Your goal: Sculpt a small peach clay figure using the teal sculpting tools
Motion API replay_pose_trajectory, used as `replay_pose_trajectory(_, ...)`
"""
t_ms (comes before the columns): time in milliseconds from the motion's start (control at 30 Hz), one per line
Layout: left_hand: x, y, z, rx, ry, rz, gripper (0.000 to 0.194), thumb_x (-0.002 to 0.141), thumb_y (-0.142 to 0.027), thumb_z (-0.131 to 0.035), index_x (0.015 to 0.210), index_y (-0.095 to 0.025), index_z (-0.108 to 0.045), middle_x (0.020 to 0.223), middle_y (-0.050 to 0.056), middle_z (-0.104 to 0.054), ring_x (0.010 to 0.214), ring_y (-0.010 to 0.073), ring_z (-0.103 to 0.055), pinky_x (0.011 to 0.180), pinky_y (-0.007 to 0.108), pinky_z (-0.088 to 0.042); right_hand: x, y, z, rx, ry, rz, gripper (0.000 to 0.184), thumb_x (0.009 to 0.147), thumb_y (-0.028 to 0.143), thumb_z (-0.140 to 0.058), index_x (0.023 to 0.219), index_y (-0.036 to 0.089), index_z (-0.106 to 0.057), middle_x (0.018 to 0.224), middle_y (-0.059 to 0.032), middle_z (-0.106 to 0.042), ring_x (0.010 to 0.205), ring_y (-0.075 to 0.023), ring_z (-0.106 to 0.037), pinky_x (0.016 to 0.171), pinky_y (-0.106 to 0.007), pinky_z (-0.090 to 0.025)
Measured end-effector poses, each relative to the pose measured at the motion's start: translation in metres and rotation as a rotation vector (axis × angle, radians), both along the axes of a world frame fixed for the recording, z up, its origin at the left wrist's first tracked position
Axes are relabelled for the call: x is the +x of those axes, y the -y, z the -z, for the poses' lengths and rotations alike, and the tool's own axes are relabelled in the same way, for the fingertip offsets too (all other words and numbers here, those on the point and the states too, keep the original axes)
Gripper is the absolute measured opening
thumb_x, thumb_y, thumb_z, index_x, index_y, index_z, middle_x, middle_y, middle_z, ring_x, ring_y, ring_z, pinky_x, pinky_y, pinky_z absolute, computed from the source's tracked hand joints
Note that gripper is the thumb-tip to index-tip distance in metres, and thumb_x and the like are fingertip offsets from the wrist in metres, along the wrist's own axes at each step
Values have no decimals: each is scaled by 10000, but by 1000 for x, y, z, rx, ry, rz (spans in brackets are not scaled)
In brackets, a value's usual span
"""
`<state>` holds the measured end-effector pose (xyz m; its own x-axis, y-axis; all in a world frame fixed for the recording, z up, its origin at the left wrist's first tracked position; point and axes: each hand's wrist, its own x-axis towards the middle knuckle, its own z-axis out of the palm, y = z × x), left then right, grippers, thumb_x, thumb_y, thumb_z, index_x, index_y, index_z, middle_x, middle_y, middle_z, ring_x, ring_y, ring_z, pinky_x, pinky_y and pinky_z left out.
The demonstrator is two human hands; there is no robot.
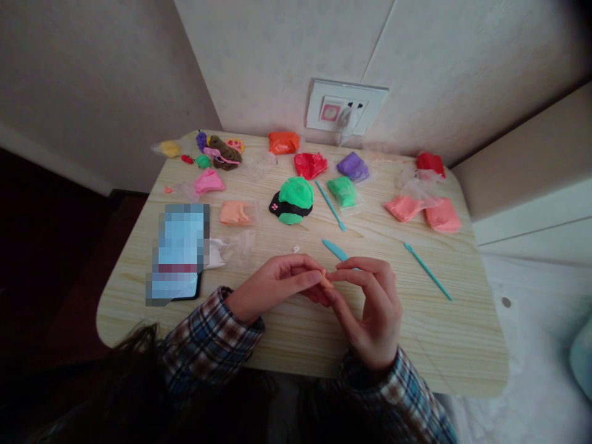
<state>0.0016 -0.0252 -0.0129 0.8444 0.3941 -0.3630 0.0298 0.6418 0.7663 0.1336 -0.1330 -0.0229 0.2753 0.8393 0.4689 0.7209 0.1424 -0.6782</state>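
Between my fingertips is a small piece of peach modelling clay. My left hand pinches it from the left, thumb on top. From the right, the index finger and thumb of my right hand press on the same piece, while its other fingers curl over the table. A blue clay knife lies just beyond, its lower end hidden behind my right hand. Past my hands sits a green and black clay cap shape with a pink flower. A tiny white bit lies near my left hand.
A phone lies at the left beside a white clay packet. Peach, pink, green and coral packets lie around. Blue sticks and a brown clay figure are there. A wall socket is behind.
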Motion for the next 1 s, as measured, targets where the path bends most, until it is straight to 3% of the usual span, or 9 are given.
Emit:
replay_pose_trajectory(200, 0, 0, -1, 46, -33, -15, 160, 727, -255, -730, 748, -111, -661, 714, 6, -692, 691, 109, -630, 718, 237, -487, 0, 0, -1, -5, 27, -25, 146, 835, 204, -614, 978, 223, -590, 953, -39, -584, 901, -204, -555, 795, -393, -389)
replay_pose_trajectory(400, 0, 0, 3, 14, -40, 23, 222, 702, -279, -744, 832, -121, -659, 720, 11, -697, 703, 139, -644, 742, 286, -486, -1, 1, -2, 53, 85, -14, 135, 849, 141, -591, 956, 221, -607, 909, -25, -591, 863, -187, -564, 791, -384, -357)
replay_pose_trajectory(567, -1, -1, 6, 39, -52, 26, 174, 696, -241, -744, 789, -121, -658, 711, -7, -682, 686, 109, -618, 717, 246, -465, -1, 1, -3, 48, 85, -41, 136, 840, 159, -616, 964, 210, -594, 920, -33, -588, 878, -193, -557, 788, -387, -351)
replay_pose_trajectory(1000, -1, -2, 0, 28, -41, 59, 154, 691, -211, -731, 778, -122, -641, 678, -27, -648, 673, 103, -596, 718, 243, -452, -2, 0, -2, 55, 99, -18, 118, 848, 151, -603, 941, 220, -579, 888, -23, -601, 852, -187, -558, 782, -386, -344)
